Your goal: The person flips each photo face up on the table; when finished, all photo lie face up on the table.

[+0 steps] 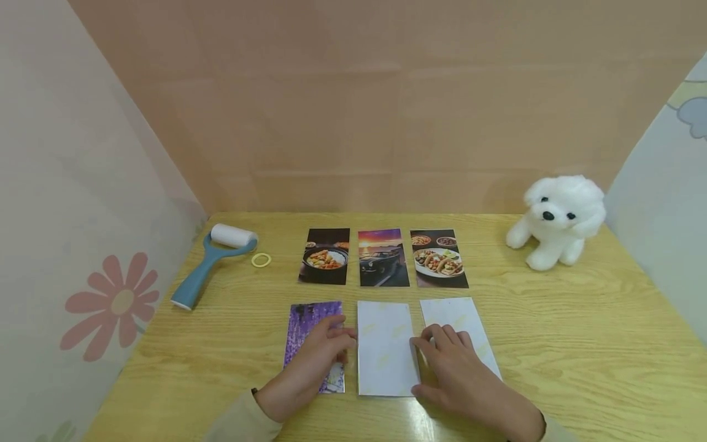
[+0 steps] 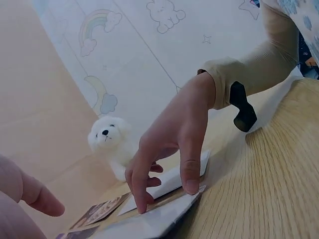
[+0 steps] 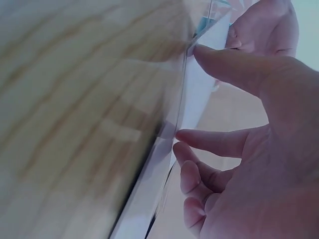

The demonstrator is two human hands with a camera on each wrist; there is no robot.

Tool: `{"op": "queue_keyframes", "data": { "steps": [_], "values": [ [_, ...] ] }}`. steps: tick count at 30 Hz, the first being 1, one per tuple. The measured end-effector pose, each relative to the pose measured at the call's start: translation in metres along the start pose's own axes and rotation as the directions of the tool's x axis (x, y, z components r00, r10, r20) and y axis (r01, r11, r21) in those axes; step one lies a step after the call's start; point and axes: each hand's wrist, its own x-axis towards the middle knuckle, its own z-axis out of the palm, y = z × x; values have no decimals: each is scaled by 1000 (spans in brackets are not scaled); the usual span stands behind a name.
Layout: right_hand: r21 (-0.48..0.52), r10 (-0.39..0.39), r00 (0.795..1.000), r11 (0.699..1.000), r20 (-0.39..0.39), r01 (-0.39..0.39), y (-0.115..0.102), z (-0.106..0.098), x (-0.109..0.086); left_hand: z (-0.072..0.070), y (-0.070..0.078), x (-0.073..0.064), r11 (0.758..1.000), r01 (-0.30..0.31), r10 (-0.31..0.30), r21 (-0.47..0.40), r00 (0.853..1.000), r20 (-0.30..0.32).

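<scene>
Wide wooden table (image 1: 580, 344) fills the view, pale grain running side to side, boxed in by a peach backdrop (image 1: 386, 110) and soft patterned panels, a pink flower print (image 1: 113, 304) on the left one, so the whole setup sits in a tidy little booth. Biggest thing on the table is the white plush dog (image 1: 558, 221), parked at the far right, well apart from the action. Over on the far left lies a blue-handled lint roller (image 1: 212, 261) with a small yellow ring (image 1: 261, 259) just beside it, both seemingly set aside. In the middle, two neat rows: three photos face up at the back, a food bowl photo (image 1: 324, 256), a sunset car photo (image 1: 382, 258) and a taco plate photo (image 1: 438, 258). In front, a purple lavender photo (image 1: 306, 325), a white face-down card (image 1: 385, 347) in the centre, and another white card (image 1: 458, 316) to its right. Now the hands: the left hand (image 1: 315, 362) rests over the lavender photo, fingertips reaching to the centre card's left edge, fingers loosely curved and pressing rather than gripping. The right hand (image 1: 458, 374) lies over the right card, fingertips (image 2: 189, 181) planted on the centre card's right edge, thumb low at its near corner. Neither hand is closed round anything; it looks like they're bracketing that middle card to nudge or lift an edge.
</scene>
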Motion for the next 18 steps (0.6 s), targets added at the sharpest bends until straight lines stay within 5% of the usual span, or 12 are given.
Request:
{"op": "queue_keyframes", "data": {
  "steps": [18],
  "values": [
    [218, 101, 993, 972, -56, -86, -11, -1, 10, 10, 2, 8, 993, -31, 50, -118, 986, 156]
  ]
}}
